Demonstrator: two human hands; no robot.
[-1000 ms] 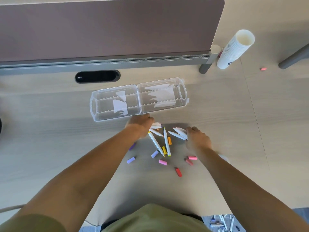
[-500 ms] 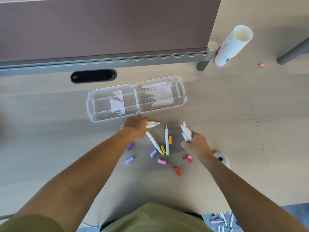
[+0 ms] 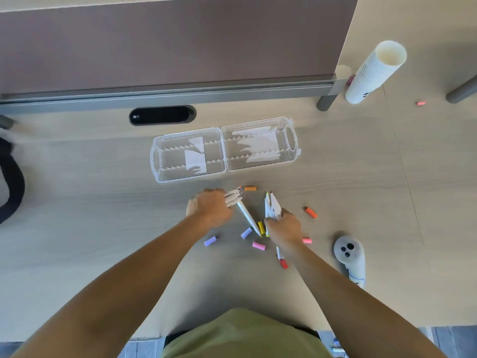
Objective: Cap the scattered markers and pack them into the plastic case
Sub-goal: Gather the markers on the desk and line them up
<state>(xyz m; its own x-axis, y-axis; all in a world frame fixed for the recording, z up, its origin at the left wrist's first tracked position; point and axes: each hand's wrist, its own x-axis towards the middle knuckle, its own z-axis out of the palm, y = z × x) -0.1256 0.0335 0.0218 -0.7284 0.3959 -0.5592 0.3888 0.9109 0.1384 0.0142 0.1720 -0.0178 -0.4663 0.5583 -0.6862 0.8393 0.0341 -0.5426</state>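
Note:
The clear plastic case (image 3: 224, 151) lies open and empty on the desk, both halves up. Just in front of it, my left hand (image 3: 211, 208) grips a bunch of white uncapped markers (image 3: 233, 197) pointing right. My right hand (image 3: 285, 227) holds another bunch of markers (image 3: 273, 206), tips pointing away from me. One white marker (image 3: 247, 217) lies loose between the hands. Loose caps are scattered around: orange (image 3: 249, 188), orange-red (image 3: 310, 212), yellow (image 3: 261, 227), two lilac (image 3: 246, 233), pink (image 3: 258, 245), red (image 3: 283, 263).
A white handheld controller (image 3: 349, 255) lies to the right of my right arm. A stack of paper cups (image 3: 374, 72) stands at the back right by the brown divider panel (image 3: 167, 40). A black cable slot (image 3: 162, 115) sits behind the case. A pink cap (image 3: 420, 103) lies far right.
Both hands have gathered more markers into bunches and lifted them off the desk. Fewer loose markers lie between them. An orange cap now shows near the case.

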